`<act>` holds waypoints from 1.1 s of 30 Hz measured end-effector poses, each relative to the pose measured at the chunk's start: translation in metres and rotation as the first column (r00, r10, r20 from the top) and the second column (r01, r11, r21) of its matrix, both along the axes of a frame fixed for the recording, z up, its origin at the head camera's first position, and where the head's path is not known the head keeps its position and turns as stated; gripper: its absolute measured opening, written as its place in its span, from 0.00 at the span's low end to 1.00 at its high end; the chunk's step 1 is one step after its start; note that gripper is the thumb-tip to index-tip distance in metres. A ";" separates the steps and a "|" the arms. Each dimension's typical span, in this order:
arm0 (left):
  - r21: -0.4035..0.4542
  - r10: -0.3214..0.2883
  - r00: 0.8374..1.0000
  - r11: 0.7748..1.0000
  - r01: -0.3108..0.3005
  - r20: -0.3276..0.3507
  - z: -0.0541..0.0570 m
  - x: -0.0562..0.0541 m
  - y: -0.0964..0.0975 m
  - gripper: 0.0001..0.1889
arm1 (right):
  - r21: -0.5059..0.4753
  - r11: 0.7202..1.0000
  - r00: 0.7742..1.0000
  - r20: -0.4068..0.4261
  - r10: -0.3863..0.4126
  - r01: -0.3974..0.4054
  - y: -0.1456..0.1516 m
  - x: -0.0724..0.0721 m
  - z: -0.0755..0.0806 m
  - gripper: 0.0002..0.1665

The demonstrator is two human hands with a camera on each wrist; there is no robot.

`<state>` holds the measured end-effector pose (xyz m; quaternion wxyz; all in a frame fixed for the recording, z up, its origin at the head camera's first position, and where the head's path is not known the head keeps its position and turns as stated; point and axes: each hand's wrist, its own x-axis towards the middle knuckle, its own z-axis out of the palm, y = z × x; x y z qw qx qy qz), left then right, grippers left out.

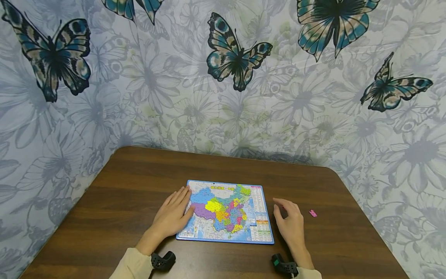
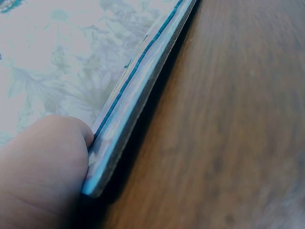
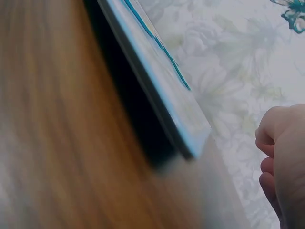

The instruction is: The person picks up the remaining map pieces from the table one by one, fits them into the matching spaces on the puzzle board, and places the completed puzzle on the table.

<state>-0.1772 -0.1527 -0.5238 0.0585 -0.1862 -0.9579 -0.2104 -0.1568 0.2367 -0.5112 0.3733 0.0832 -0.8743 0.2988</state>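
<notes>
A map puzzle board (image 1: 223, 209) with a blue border and many-coloured regions lies flat on the wooden table. My left hand (image 1: 173, 213) rests along the board's left edge, its fingers straight. In the left wrist view, the thumb (image 2: 52, 157) touches the near corner of the board (image 2: 128, 109). Just off the board's right side, my right hand (image 1: 290, 221) has loosely bent fingers, with nothing visible between them. A small pink puzzle piece (image 1: 313, 213) lies on the table to the right of that hand. In the right wrist view, the board's corner (image 3: 195, 138) stands apart from the bent fingers.
The brown wooden table (image 1: 146, 170) has rounded far corners and stretches out on all sides of the board. Behind it hangs a wall covering with flowers and butterflies (image 1: 238, 58). Black wrist cameras (image 1: 163, 260) are strapped at both wrists.
</notes>
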 end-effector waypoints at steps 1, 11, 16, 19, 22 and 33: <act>-0.001 0.000 1.000 1.000 0.000 0.003 0.000 0.000 0.000 0.37 | -0.001 1.000 1.000 -0.009 -0.003 0.003 0.002 0.000 0.000 0.17; 0.006 0.003 1.000 1.000 -0.003 -0.016 0.001 0.001 0.000 0.37 | -0.039 0.997 0.997 0.012 -0.070 0.071 0.019 0.002 0.001 0.18; -0.002 0.001 1.000 1.000 -0.001 0.011 0.000 0.000 0.000 0.37 | -0.052 0.994 0.996 0.012 -0.091 0.091 0.027 0.003 0.002 0.20; 0.001 0.002 1.000 1.000 -0.002 0.012 0.001 0.000 0.000 0.37 | -0.061 0.992 0.994 0.030 -0.106 0.107 0.030 0.004 0.003 0.20; 0.003 0.000 1.000 1.000 0.000 0.000 0.001 0.001 0.001 0.37 | -0.068 0.989 0.991 0.055 -0.125 0.128 0.033 0.006 0.004 0.21; 0.000 -0.005 1.000 1.000 0.005 -0.009 0.002 0.000 0.000 0.37 | -0.101 0.975 0.973 0.139 -0.184 0.199 0.046 0.009 0.006 0.22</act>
